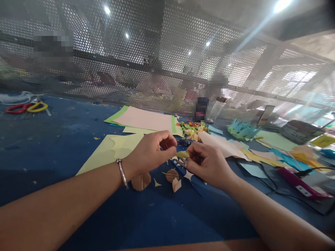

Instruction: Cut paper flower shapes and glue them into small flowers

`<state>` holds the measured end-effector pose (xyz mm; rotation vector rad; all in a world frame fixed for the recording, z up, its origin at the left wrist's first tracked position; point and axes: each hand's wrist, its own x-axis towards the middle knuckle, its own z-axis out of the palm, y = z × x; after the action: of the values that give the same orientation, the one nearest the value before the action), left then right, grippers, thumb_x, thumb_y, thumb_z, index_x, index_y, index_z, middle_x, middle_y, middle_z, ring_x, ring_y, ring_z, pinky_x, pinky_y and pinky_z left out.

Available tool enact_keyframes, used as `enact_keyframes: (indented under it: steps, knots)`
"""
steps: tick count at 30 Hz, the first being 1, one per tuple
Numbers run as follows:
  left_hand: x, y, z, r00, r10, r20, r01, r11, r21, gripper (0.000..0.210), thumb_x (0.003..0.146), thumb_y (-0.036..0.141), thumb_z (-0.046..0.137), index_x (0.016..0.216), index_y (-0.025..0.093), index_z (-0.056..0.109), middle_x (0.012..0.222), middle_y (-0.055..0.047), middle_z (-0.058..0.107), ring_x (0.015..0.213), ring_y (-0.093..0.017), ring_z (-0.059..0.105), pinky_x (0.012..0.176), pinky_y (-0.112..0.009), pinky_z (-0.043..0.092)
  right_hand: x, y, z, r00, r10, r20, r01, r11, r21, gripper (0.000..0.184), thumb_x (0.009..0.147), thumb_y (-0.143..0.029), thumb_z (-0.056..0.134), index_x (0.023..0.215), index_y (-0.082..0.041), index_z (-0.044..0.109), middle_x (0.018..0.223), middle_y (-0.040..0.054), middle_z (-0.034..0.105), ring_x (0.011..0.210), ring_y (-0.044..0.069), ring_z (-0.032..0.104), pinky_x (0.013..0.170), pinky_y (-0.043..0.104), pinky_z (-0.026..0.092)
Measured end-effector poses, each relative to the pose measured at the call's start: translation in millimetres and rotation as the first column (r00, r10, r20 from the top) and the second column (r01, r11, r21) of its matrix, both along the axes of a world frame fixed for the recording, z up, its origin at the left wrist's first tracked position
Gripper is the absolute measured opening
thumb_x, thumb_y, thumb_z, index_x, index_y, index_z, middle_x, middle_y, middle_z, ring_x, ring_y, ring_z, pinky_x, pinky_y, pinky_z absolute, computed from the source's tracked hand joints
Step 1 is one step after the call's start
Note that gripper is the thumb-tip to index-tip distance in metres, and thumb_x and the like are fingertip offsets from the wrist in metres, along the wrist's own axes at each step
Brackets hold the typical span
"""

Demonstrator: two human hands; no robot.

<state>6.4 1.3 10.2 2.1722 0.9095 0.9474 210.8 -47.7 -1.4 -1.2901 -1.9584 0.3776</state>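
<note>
My right hand pinches a small yellow-green paper piece between thumb and fingers. Just left of it, my left hand is curved, with a gap between thumb and fingertips; its thumb is close to the paper piece, and I cannot tell whether they touch. Below the hands lie a brown corrugated cardboard disc and a larger one, partly under the left wrist. Around them are a folded pale pink paper piece, a small yellow scrap and a white star-shaped offcut.
Pale yellow paper and stacked pink and green sheets lie beyond the left hand. Behind are a heap of coloured scraps and a blue paper flower. Scissors lie far left; a purple power strip with cables sits right.
</note>
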Motion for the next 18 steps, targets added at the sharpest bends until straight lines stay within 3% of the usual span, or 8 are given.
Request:
enact_keyframes:
  steps: [5, 11, 14, 18]
  knots:
    - [6.5, -5.9, -0.6, 0.987, -0.160, 0.031, 0.162, 0.984, -0.074, 0.022, 0.083, 0.031, 0.070, 0.101, 0.019, 0.067, 0.084, -0.001, 0.071, 0.074, -0.015, 0.065, 0.066, -0.026, 0.049, -3.2, -0.2, -2.9, 0.996, 0.051, 0.071, -0.052, 0.999, 0.009, 0.012, 0.069, -0.011, 0.058, 0.066, -0.020, 0.050, 0.060, -0.0053, 0.049, 0.054, 0.009, 0.045, 0.051, 0.023, 0.035]
    - [6.2, -2.2, -4.4, 0.987, -0.151, 0.060, 0.161, 0.957, -0.239, 0.018, 0.082, 0.025, 0.070, 0.098, 0.018, 0.071, 0.081, -0.002, 0.072, 0.073, -0.016, 0.064, 0.067, -0.028, 0.050, 1.7, 1.0, -2.6, 0.996, 0.035, 0.079, -0.039, 0.998, 0.050, 0.011, 0.071, -0.011, 0.059, 0.068, -0.020, 0.053, 0.061, -0.0050, 0.050, 0.054, 0.009, 0.045, 0.050, 0.023, 0.036]
    - [6.9, 0.6, -6.1, 0.973, -0.090, 0.212, 0.168, 0.908, -0.384, 0.012, 0.079, 0.025, 0.074, 0.087, 0.016, 0.072, 0.081, -0.003, 0.072, 0.075, -0.015, 0.065, 0.072, -0.029, 0.051, 5.6, 2.3, -0.8, 0.999, -0.027, 0.042, 0.022, 0.992, 0.123, 0.009, 0.076, -0.014, 0.059, 0.071, -0.020, 0.056, 0.062, -0.0040, 0.053, 0.053, 0.010, 0.047, 0.050, 0.022, 0.038]
    - [9.1, 0.8, -4.6, 0.913, 0.128, 0.387, 0.148, 0.781, -0.607, 0.014, 0.078, 0.025, 0.077, 0.082, 0.016, 0.068, 0.078, -0.002, 0.071, 0.073, -0.013, 0.066, 0.072, -0.027, 0.051, 5.3, 1.8, -1.8, 0.993, -0.027, 0.113, -0.002, 0.968, 0.250, 0.004, 0.084, -0.016, 0.059, 0.083, -0.019, 0.061, 0.073, -0.0010, 0.060, 0.054, 0.009, 0.051, 0.052, 0.022, 0.042]
